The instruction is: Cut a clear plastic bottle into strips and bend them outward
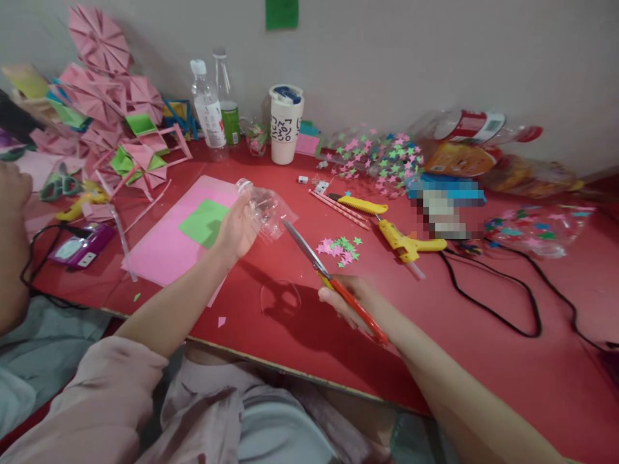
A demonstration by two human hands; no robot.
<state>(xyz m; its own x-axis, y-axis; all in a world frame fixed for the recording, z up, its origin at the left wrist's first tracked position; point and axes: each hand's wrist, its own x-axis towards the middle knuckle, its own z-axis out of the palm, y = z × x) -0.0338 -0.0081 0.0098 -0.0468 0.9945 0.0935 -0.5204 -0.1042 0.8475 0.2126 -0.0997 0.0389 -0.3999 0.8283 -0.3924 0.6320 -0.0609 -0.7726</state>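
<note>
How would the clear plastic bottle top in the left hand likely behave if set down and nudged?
The bottle top looks thin and creased toward its wide end, so it would probably flex there and feel light. Its ringed neck looks thicker, so likely stiffer. The rounded shape might roll on the table.

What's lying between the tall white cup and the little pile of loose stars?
Striped sticks lie between the cup and the loose stars, with small white pieces nearer the cup. The head view shows it.
</note>
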